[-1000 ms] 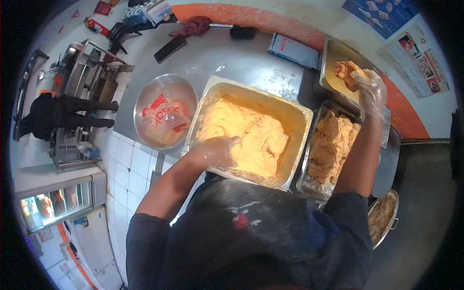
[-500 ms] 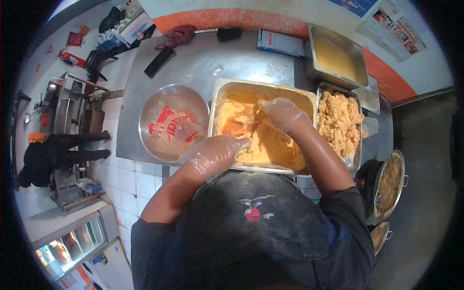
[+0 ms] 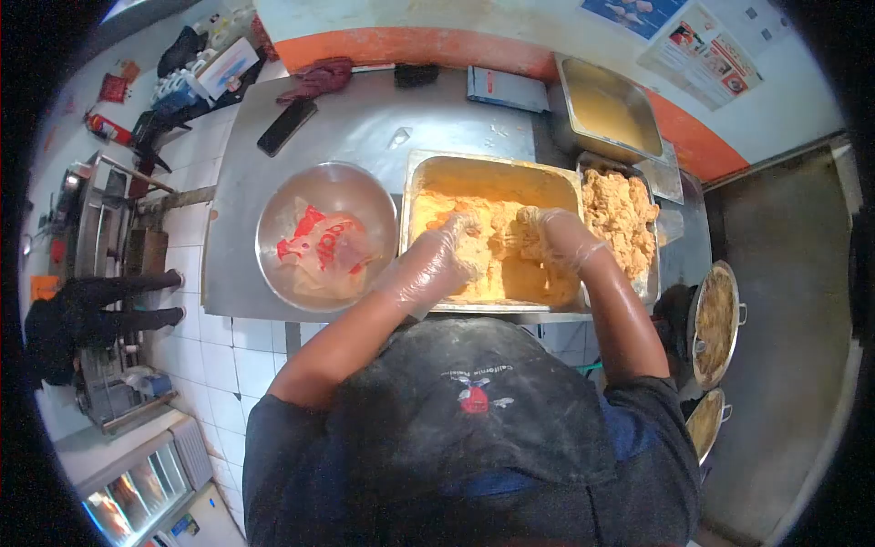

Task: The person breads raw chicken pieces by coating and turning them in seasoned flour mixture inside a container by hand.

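Both hands wear clear plastic gloves and reach into a deep steel pan (image 3: 415,173) of orange-yellow flour (image 3: 524,283). My left hand (image 3: 437,260) is at the pan's left, its flour-caked fingers and thumb spread apart around the flour. My right hand (image 3: 558,239) is at the right side, its fingers curled down into lumpy, flour-coated pieces (image 3: 504,223). What lies under those fingers is hidden by flour. To the left, a round steel bowl (image 3: 273,210) holds a clear plastic bag with red print (image 3: 319,242). Breaded pieces (image 3: 620,214) are heaped in a tray right of the pan.
A second deep pan (image 3: 606,109) with yellowish contents stands at the back right. A phone (image 3: 286,127), a cloth (image 3: 317,78) and a flat box (image 3: 507,88) lie along the back. Two round pots (image 3: 715,324) stand right of the table. Another person (image 3: 68,319) is at the far left.
My right hand has lowered from above the flour and curled into it. My left hand has moved deeper into the pan, fingers spreading. The reddish patch in the flour is now covered. The view has shifted slightly.
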Demonstrator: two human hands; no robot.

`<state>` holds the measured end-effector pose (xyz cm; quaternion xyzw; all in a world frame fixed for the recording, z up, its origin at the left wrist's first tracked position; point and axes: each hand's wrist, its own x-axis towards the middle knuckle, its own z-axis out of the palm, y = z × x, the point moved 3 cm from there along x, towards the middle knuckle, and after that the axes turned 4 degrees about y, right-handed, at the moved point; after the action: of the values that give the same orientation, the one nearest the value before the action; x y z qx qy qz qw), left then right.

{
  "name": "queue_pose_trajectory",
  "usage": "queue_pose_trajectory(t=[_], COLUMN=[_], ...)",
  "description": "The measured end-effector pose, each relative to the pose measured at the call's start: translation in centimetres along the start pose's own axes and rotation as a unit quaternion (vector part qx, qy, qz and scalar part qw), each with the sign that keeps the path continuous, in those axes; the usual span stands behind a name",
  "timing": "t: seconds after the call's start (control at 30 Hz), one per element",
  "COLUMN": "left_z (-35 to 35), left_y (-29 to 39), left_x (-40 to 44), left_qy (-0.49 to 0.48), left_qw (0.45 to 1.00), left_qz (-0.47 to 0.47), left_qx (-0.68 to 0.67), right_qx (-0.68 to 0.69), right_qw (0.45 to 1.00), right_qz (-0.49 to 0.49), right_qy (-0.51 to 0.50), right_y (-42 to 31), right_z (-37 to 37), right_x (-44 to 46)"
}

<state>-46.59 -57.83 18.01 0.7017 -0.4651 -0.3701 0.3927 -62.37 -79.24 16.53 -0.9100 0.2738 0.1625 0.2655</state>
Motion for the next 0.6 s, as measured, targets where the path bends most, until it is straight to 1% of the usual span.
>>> queue_pose_trajectory(t=[0.07, 0.1, 0.13, 0.17, 0.2, 0.23, 0.27, 0.3, 0.33, 0.37, 0.4, 0.43, 0.47, 0.5, 0.53, 0.57, 0.6], left_z=[0.4, 1.0, 1.6, 2.0, 2.4, 2.4, 2.4, 2.3, 2.2, 2.4, 2.5, 2.6, 3.2, 3.9, 4.3, 4.4, 4.1], left_y=[-0.3, -0.6, -1.1, -1.5, -1.6, -1.6, -1.3, -0.7, 0.2, 0.5, 0.9, 1.2, 1.1, 1.0, 0.9, 0.8, 1.6], left_x=[0.7, 1.1, 1.6, 2.0, 2.0, 2.0, 2.0, 2.0, 2.2, 2.3, 2.2, 2.2, 2.3, 2.6, 2.8, 2.7, 2.3], left_qy=[0.030, 0.024, 0.043, 0.062, 0.034, 0.029, 0.021, 0.012, -0.001, -0.004, 0.008, 0.022, 0.021, 0.030, 0.039, 0.039, 0.047], left_qw=[0.997, 0.997, 0.988, 0.973, 0.951, 0.953, 0.936, 0.916, 0.912, 0.913, 0.921, 0.927, 0.928, 0.930, 0.931, 0.931, 0.944], left_qz=[0.041, 0.045, 0.040, 0.034, -0.011, -0.010, 0.007, 0.024, 0.016, 0.016, 0.046, 0.076, 0.074, 0.048, 0.023, 0.022, 0.025], left_qx=[-0.064, -0.063, -0.141, -0.218, -0.306, -0.303, -0.352, -0.401, -0.410, -0.407, -0.386, -0.366, -0.365, -0.364, -0.363, -0.362, -0.325], right_qx=[-0.001, 0.001, 0.192, 0.273, 0.352, 0.356, 0.492, 0.617, 0.649, 0.652, 0.719, 0.691, 0.660, 0.628, 0.618, 0.605, 0.606], right_qw=[0.990, 0.990, 0.973, 0.953, 0.923, 0.921, 0.859, 0.777, 0.740, 0.738, 0.675, 0.711, 0.745, 0.774, 0.775, 0.773, 0.772], right_qz=[-0.094, -0.088, -0.016, 0.024, 0.063, 0.065, 0.082, 0.096, 0.147, 0.147, 0.133, 0.098, 0.062, 0.025, -0.012, -0.049, -0.050], right_qy=[0.106, 0.111, 0.129, 0.133, 0.142, 0.147, 0.115, 0.082, 0.094, 0.097, 0.100, 0.088, 0.078, 0.072, 0.128, 0.184, 0.183], right_y=[0.6, 0.0, -0.9, -1.4, -1.9, -1.6, -0.9, -1.2, -1.8, -2.3, -2.7, -2.4, -2.1, -1.8, -1.9, -1.9, -2.3], right_z=[1.0, 1.1, 0.9, 1.2, 1.4, 2.1, 3.3, 3.9, 4.1, 4.5, 5.0, 5.2, 5.4, 5.6, 5.8, 5.7, 4.5], right_x=[-1.7, -2.6, -3.4, -3.9, -4.6, -4.7, -4.6, -4.7, -4.9, -4.7, -4.5, -4.1, -3.7, -3.4, -3.0, -2.8, -3.5])
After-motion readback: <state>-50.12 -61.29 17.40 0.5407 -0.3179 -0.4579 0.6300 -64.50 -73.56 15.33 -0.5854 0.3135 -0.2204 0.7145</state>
